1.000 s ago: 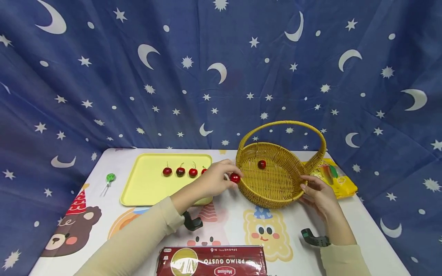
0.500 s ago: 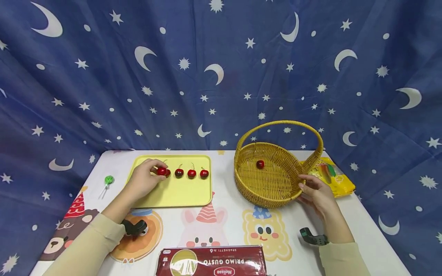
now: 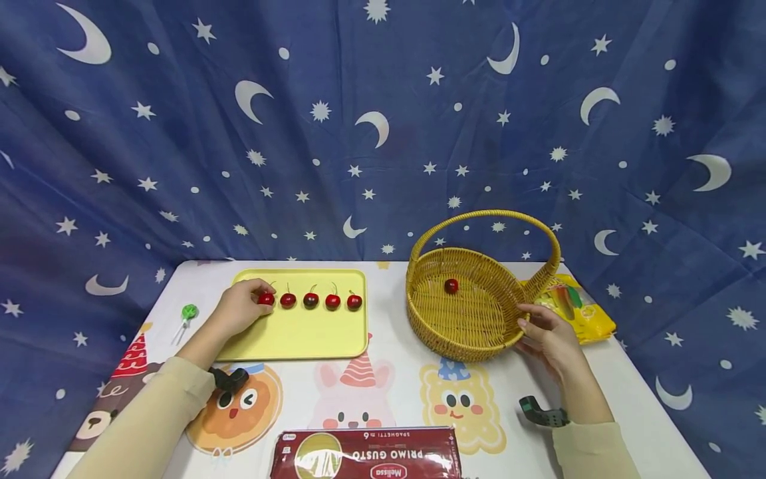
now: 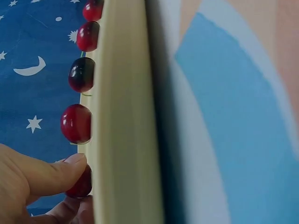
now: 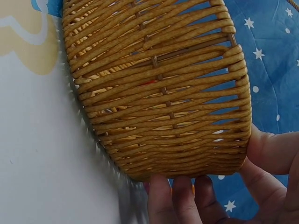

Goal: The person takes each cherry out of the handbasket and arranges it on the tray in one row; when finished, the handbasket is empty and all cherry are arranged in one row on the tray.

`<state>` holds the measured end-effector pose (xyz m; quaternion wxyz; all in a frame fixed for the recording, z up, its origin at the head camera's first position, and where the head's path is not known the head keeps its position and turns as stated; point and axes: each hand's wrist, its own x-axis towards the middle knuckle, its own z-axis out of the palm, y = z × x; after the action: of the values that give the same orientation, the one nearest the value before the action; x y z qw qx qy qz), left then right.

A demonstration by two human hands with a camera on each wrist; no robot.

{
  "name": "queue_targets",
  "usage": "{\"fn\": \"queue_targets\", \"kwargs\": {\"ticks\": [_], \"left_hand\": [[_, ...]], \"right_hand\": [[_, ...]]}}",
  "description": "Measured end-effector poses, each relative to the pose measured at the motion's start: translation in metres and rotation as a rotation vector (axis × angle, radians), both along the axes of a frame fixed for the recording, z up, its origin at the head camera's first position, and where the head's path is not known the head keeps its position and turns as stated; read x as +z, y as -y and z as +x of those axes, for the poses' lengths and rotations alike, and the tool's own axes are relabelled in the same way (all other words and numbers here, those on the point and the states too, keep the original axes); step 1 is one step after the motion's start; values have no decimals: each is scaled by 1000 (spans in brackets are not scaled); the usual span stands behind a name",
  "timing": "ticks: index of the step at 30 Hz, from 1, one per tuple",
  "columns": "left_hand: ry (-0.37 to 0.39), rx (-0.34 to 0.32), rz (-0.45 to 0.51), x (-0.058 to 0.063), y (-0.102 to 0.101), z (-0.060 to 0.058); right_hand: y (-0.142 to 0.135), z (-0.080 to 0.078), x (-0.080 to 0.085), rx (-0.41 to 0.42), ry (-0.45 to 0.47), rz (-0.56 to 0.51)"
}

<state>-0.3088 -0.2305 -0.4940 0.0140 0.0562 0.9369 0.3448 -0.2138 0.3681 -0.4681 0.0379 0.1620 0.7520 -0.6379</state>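
Note:
My left hand (image 3: 242, 307) pinches a red cherry (image 3: 266, 299) at the left end of a row on the yellow tray (image 3: 293, 339). In the left wrist view the thumb presses against that cherry (image 4: 82, 184), low over the tray's surface. Several more cherries, one of them a dark cherry (image 3: 310, 301), line up to its right, stems pointing away. At the right, my right hand (image 3: 553, 339) grips the rim of the wicker basket (image 3: 421, 332), thumb on top and fingers against the outer wall. Inside the basket lies a single cherry (image 3: 451, 286).
A green lollipop (image 3: 189, 312) lies left of the tray. Behind the basket's right side is a yellow packet (image 3: 589, 319). A dark red spaghetti pack (image 3: 368, 456) lies at the front edge. A starry blue curtain (image 3: 383, 166) hangs behind the table.
My left hand has carried a cherry from beside the basket leftward to the tray, lowering it at the row's left end. The right hand keeps its grip on the basket.

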Motion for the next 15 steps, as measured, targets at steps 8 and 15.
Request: {"fn": "queue_targets", "kwargs": {"ticks": [8,15], "left_hand": [[32,-21,-24,3,5,0],[-16,-7,-45,24,7,15]], "right_hand": [[0,0,-1,-7,5,0],[-1,-1,-2,-4,8,-13]]}}
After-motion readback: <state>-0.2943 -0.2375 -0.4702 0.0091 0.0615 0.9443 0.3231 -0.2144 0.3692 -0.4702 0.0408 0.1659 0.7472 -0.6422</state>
